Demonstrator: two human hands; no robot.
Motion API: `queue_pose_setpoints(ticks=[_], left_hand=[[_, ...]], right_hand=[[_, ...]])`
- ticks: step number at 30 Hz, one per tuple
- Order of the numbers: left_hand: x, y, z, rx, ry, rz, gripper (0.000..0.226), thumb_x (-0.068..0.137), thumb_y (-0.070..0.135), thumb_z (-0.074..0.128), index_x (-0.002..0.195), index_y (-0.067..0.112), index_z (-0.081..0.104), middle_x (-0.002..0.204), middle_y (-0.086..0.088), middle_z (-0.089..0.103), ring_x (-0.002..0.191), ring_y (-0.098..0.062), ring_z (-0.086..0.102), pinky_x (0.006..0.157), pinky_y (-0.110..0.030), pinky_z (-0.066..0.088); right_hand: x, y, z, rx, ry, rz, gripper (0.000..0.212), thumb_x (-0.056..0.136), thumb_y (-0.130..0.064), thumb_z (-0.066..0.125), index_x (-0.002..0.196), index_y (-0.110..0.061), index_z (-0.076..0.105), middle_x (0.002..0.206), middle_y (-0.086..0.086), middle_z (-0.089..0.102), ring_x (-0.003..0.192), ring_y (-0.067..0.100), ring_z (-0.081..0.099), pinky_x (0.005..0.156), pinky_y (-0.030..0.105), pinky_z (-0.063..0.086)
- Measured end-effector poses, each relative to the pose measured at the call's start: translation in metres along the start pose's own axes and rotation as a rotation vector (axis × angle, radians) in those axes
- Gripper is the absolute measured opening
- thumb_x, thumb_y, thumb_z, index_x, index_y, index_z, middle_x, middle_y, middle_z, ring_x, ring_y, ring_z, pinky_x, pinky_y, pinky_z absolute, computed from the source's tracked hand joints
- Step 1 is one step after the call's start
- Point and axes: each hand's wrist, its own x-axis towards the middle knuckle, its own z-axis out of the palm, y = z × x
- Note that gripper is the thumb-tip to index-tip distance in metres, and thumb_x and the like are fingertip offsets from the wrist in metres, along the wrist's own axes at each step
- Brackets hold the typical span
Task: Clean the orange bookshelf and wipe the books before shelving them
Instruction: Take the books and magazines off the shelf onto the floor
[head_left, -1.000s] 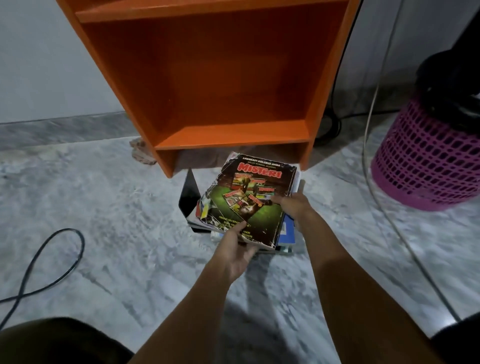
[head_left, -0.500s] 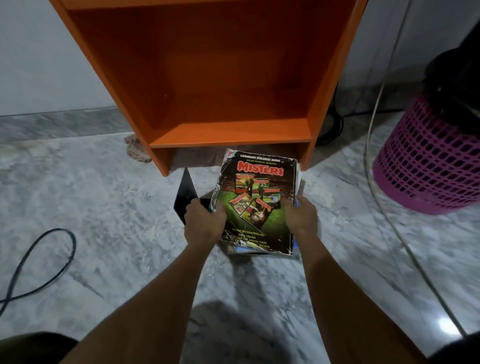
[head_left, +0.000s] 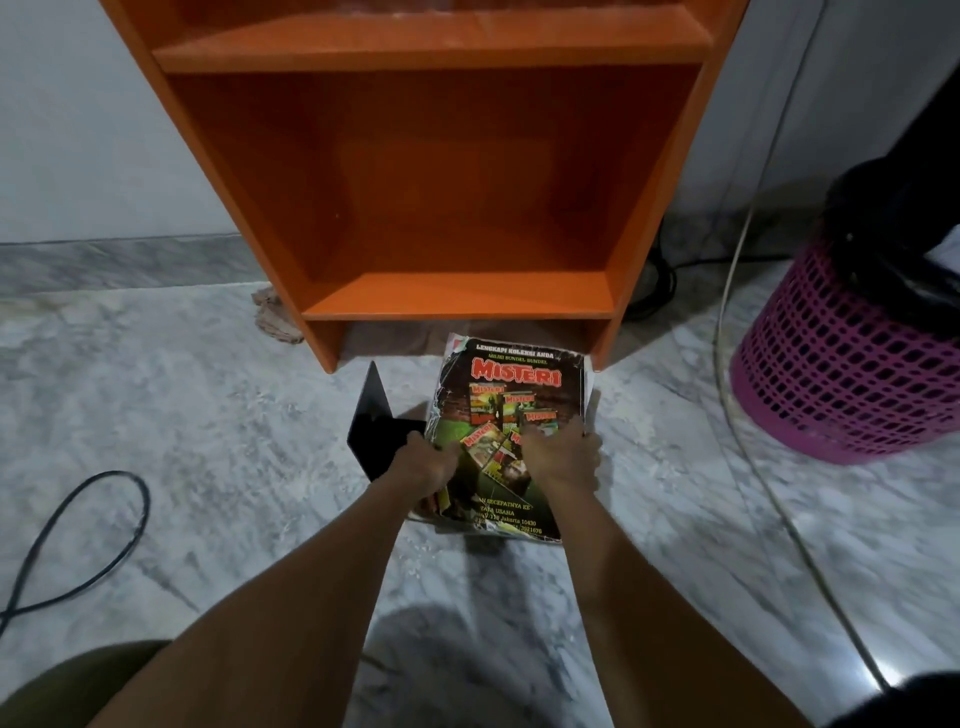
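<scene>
- The 2 bare forearms reach forward and down from the bottom of the view, drawing closer toward the wrists.
- The left hand (head_left: 423, 462) is knuckles-up, its fingers curled round the left edge of the magazine (head_left: 519, 374).
- The right hand (head_left: 563, 456) lies back-up at the cover's right edge, fingers bent onto it.
- The hands sit level, near each other, apart.
</scene>
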Motion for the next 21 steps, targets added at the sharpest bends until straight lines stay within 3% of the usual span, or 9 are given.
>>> queue_pose_setpoints(ticks=[2, 4, 7, 12, 17, 21], left_hand=[[-0.021, 0.033, -0.028, 0.061, 0.002, 0.086, 0.068, 0.095, 0.044, 0.053, 0.146, 0.006, 0.03, 0.135, -0.018, 0.052, 0.118, -0.033, 0.056, 0.099, -0.039, 0.047], [-0.05, 0.075, -0.066, 0.112, -0.006, 0.16, 0.061, 0.099, 0.041, 0.048, 0.146, 0.007, 0.033, 0.145, -0.017, 0.045, 0.129, -0.032, 0.047, 0.1, -0.032, 0.039], [-0.098, 0.148, -0.137, 0.124, -0.037, 0.266, 0.046, 0.1, 0.037, 0.048, 0.138, 0.013, 0.048, 0.138, -0.016, 0.053, 0.115, -0.027, 0.055, 0.086, -0.029, 0.045], [-0.218, 0.275, -0.287, 0.128, 0.101, 0.357, 0.045, 0.099, 0.039, 0.05, 0.136, 0.014, 0.049, 0.113, -0.011, 0.063, 0.097, -0.027, 0.061, 0.077, -0.027, 0.044], [-0.344, 0.367, -0.416, 0.138, 0.195, 0.437, 0.044, 0.097, 0.04, 0.051, 0.132, 0.012, 0.055, 0.129, -0.011, 0.061, 0.118, -0.029, 0.056, 0.095, -0.032, 0.044], [-0.436, 0.429, -0.512, 0.132, 0.265, 0.489, 0.046, 0.098, 0.043, 0.049, 0.134, 0.015, 0.053, 0.13, -0.012, 0.059, 0.115, -0.03, 0.056, 0.093, -0.034, 0.045]], right_hand=[[-0.016, -0.041, -0.025, 0.027, -0.05, -0.137, 0.066, 0.09, -0.044, 0.057, 0.146, -0.018, 0.033, 0.149, 0.011, 0.035, 0.134, 0.032, 0.038, 0.109, 0.047, 0.034], [-0.035, -0.085, -0.059, 0.03, -0.091, -0.258, 0.063, 0.091, -0.045, 0.054, 0.147, -0.021, 0.036, 0.15, 0.006, 0.037, 0.131, 0.029, 0.044, 0.108, 0.045, 0.038], [-0.068, -0.165, -0.125, -0.006, -0.13, -0.361, 0.057, 0.096, -0.045, 0.048, 0.147, -0.024, 0.035, 0.152, 0.0, 0.034, 0.127, 0.026, 0.048, 0.098, 0.038, 0.042], [-0.152, -0.326, -0.255, -0.092, -0.128, -0.537, 0.057, 0.099, -0.047, 0.045, 0.149, -0.025, 0.032, 0.155, -0.001, 0.03, 0.137, 0.023, 0.037, 0.105, 0.039, 0.038], [-0.246, -0.46, -0.366, -0.135, -0.143, -0.672, 0.055, 0.096, -0.047, 0.048, 0.145, -0.024, 0.04, 0.15, 0.002, 0.039, 0.135, 0.023, 0.041, 0.108, 0.042, 0.039], [-0.315, -0.558, -0.451, -0.137, -0.161, -0.796, 0.054, 0.096, -0.042, 0.05, 0.144, -0.02, 0.042, 0.149, 0.005, 0.042, 0.134, 0.023, 0.042, 0.109, 0.04, 0.037]])
